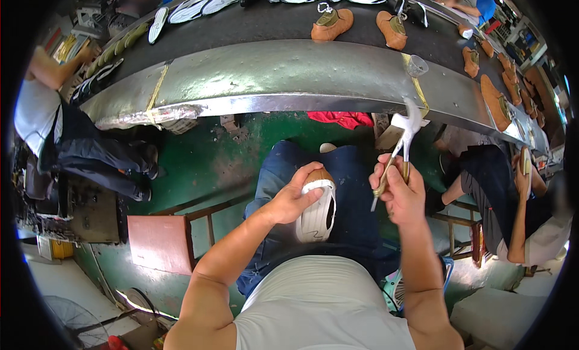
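The left hand (288, 200) is gripping a tan shoe with a white sole (318, 206) on the lap, while the right hand (400, 190) is clenching a raised metal hammer (405, 136); sole hammering looks underway, unfinished.

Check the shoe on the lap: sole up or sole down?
Sole up. The shoe shows its white sole to the camera, tan upper facing the lap, left hand gripping the toe.

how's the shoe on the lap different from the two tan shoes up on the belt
The shoe on the lap lies sole-up, its white sole showing, while the two tan shoes on the belt sit upright, their olive insides showing. The left hand grips the lap shoe; nobody touches the belt pair. The right hand holds a hammer raised beside the lap shoe; no tool is near the belt pair. All show tan uppers.
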The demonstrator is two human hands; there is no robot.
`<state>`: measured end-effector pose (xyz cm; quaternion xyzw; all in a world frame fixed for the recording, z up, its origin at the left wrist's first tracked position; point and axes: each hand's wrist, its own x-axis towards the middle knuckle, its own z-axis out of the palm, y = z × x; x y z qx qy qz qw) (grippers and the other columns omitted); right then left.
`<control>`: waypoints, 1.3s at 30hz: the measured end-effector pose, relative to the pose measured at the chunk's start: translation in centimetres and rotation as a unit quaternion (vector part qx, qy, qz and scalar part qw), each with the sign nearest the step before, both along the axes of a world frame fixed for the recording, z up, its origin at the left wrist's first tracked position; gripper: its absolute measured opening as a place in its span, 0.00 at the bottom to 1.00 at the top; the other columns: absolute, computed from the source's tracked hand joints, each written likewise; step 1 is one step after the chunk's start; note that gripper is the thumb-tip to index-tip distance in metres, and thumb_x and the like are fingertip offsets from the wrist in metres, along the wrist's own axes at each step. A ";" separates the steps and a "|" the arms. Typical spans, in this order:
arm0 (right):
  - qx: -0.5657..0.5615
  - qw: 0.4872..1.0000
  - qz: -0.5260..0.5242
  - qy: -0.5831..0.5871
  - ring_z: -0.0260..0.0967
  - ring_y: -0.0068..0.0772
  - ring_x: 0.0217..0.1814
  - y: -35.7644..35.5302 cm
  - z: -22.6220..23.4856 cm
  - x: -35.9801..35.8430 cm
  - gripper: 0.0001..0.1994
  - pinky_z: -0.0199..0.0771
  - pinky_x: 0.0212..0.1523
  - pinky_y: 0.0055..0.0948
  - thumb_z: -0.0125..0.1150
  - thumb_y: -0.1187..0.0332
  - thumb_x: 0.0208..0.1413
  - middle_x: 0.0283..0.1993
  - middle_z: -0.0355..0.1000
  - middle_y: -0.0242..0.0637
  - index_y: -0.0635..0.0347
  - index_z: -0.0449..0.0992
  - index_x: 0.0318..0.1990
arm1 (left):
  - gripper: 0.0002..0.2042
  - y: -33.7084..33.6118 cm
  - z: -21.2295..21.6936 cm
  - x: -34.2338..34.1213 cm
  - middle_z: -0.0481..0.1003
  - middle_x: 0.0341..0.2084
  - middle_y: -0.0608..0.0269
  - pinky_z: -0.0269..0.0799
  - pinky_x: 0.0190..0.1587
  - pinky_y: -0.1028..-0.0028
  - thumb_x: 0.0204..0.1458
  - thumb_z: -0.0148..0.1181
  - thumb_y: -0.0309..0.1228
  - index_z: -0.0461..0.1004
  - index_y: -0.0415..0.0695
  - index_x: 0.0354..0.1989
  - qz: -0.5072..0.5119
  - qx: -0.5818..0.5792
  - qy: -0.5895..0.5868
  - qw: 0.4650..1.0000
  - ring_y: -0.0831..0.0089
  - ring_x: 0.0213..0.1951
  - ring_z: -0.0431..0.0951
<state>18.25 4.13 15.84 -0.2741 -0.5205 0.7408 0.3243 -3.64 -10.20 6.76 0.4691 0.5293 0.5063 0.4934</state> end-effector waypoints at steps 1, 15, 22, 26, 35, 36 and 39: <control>0.074 0.995 0.020 -0.065 0.70 0.23 0.34 0.1 -0.4 0.7 0.15 0.71 0.29 0.25 0.56 0.63 0.66 0.37 0.73 0.35 0.66 0.71 0.51 | 0.30 0.3 -0.1 -0.2 0.68 0.55 0.56 0.65 0.60 0.69 0.63 0.56 0.31 0.51 0.51 0.71 0.006 -0.003 0.003 1.000 0.68 0.56 0.69; 0.213 0.924 0.100 -0.301 0.72 0.52 0.55 -1.3 -8.6 -0.2 0.27 0.72 0.56 0.40 0.66 0.72 0.49 0.52 0.73 0.53 0.66 0.64 0.58 | 0.39 3.6 1.2 -1.0 0.67 0.59 0.52 0.64 0.63 0.68 0.51 0.61 0.25 0.49 0.41 0.73 -0.111 0.012 0.124 0.986 0.64 0.61 0.68; 0.465 0.832 0.113 -0.280 0.73 0.58 0.51 1.8 -4.6 -1.1 0.23 0.76 0.49 0.43 0.61 0.78 0.49 0.50 0.73 0.53 0.65 0.66 0.55 | 0.32 5.7 -0.1 2.2 0.63 0.61 0.43 0.61 0.66 0.60 0.58 0.62 0.37 0.56 0.40 0.68 -0.094 0.008 0.219 0.971 0.51 0.63 0.64; 0.561 0.769 0.147 -0.269 0.74 0.59 0.44 3.5 -4.9 -1.6 0.19 0.76 0.45 0.44 0.62 0.76 0.51 0.43 0.75 0.51 0.65 0.67 0.50 | 0.30 6.6 -0.2 2.5 0.63 0.62 0.46 0.59 0.66 0.61 0.60 0.60 0.35 0.55 0.41 0.68 -0.124 0.037 0.287 0.949 0.53 0.64 0.64; 0.163 0.926 0.161 -0.301 0.75 0.23 0.34 -0.1 -6.7 2.0 0.13 0.76 0.37 0.26 0.55 0.64 0.65 0.37 0.78 0.37 0.65 0.70 0.49 | 0.30 3.5 -1.8 -0.8 0.70 0.55 0.53 0.65 0.61 0.69 0.63 0.58 0.40 0.53 0.49 0.70 0.033 -0.061 0.001 0.998 0.65 0.57 0.70; 0.143 0.922 0.183 -0.311 0.75 0.22 0.34 -1.6 -7.0 2.8 0.14 0.76 0.37 0.26 0.55 0.65 0.65 0.37 0.78 0.37 0.65 0.71 0.51 | 0.30 3.2 -2.0 -0.9 0.70 0.55 0.53 0.65 0.61 0.69 0.63 0.58 0.40 0.53 0.49 0.70 0.034 -0.063 -0.001 0.997 0.65 0.57 0.70; 0.118 0.915 0.234 -0.306 0.74 0.24 0.33 -3.7 -7.2 3.0 0.16 0.75 0.36 0.27 0.55 0.65 0.65 0.37 0.77 0.37 0.65 0.71 0.54 | 0.29 2.8 -2.3 -1.0 0.70 0.55 0.55 0.65 0.60 0.70 0.66 0.53 0.41 0.50 0.50 0.71 0.047 -0.076 -0.029 0.996 0.68 0.56 0.69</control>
